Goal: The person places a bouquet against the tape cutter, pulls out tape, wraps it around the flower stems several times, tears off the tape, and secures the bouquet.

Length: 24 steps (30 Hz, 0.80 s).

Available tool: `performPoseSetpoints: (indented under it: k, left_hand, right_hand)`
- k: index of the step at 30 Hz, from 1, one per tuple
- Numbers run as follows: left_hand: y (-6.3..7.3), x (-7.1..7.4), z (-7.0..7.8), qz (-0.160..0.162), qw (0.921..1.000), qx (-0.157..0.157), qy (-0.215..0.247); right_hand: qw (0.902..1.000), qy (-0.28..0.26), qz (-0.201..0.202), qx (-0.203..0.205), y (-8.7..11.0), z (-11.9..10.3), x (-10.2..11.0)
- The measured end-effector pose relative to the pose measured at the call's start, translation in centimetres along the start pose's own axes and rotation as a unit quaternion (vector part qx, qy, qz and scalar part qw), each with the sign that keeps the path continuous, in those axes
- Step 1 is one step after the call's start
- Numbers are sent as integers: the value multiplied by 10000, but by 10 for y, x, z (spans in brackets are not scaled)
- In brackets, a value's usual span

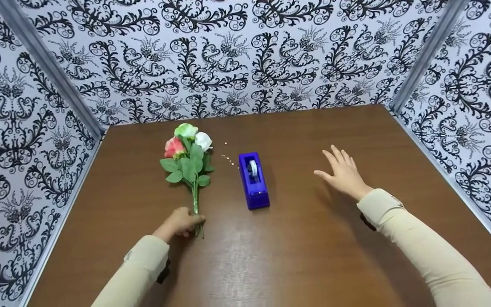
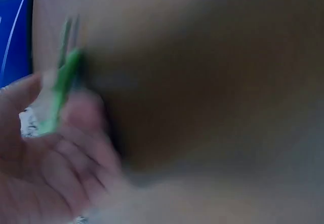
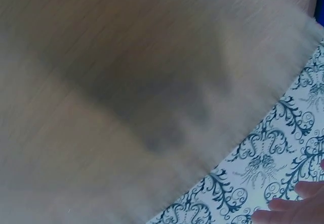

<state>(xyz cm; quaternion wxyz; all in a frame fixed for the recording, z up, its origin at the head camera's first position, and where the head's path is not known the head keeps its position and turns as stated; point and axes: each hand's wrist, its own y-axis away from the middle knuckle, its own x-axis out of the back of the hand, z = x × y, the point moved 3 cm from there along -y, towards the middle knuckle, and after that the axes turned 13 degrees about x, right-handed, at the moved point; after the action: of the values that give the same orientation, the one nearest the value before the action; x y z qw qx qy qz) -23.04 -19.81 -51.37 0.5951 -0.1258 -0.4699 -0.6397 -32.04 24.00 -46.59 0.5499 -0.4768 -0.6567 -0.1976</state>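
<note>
My left hand (image 1: 182,221) grips the lower stems of a small bunch of artificial roses (image 1: 191,160) on the brown table. Pink, white and pale green blooms top the bunch, above green leaves. In the left wrist view, the green stems (image 2: 65,85) pass between the thumb and curled fingers, somewhat blurred. To the right of the roses stands a blue tape dispenser (image 1: 255,181) with a small roll of tape in it, touched by neither hand. My right hand (image 1: 342,172) hovers over the table right of the dispenser, fingers spread, holding nothing.
Small white bits (image 1: 228,159) lie on the table (image 1: 313,256) between the roses and the dispenser. Walls with a black-and-white scroll pattern (image 1: 245,55) enclose the back and both sides, joined by grey corner strips.
</note>
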Motion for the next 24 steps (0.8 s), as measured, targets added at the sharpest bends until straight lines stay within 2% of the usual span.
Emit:
performPoseSetpoints:
  k: [1, 2, 4, 5, 6, 7, 9, 10, 12, 16, 17, 19, 21, 24]
  left_hand:
    - [1, -4, -1, -180, 9995, -106, 229]
    - [2, -8, -1, -186, 9984, -255, 459]
    - [6, -12, 2, 100, 9926, -559, 1074]
    - [9, -14, 3, 256, 9866, -664, 1472]
    - [14, -15, 6, 388, 9774, -756, 1936]
    - [20, -16, 9, 496, 9648, -856, 2437]
    - [37, -20, 19, 652, 9360, -1059, 3292]
    - [47, -21, 25, 664, 9244, -1162, 3572]
    - [72, -26, 39, 620, 9040, -1454, 3972]
    - [124, -32, 71, 592, 8783, -2295, 4153]
    - [137, -33, 79, 598, 8704, -2512, 4193]
    - [161, -35, 92, 653, 8592, -2893, 4168]
    - [182, -36, 101, 787, 8507, -3229, 4073]
    - [204, -36, 110, 1189, 8439, -3662, 3737]
  right_hand:
    - [10000, -42, 26, 24, 2, -4, 0]
    - [9999, -96, 56, 61, 4, -9, 0]
    - [9994, -242, 188, 177, 8, -22, 0]
    - [9988, -315, 282, 264, 10, -31, 1]
    - [9977, -413, 388, 377, 12, -41, 1]
    - [9959, -532, 517, 512, 14, -53, 2]
    - [9892, -736, 862, 931, 18, -80, 5]
    - [9837, -840, 1050, 1193, 20, -96, 7]
    - [9667, -1071, 1444, 1824, 25, -129, 13]
    - [9147, -1521, 2070, 3120, 40, -194, 32]
    - [9016, -1625, 2162, 3376, 44, -207, 37]
    - [8820, -1840, 2246, 3710, 51, -230, 46]
    - [8707, -2020, 2270, 3867, 56, -246, 54]
    - [8658, -2086, 2321, 3911, 60, -259, 64]
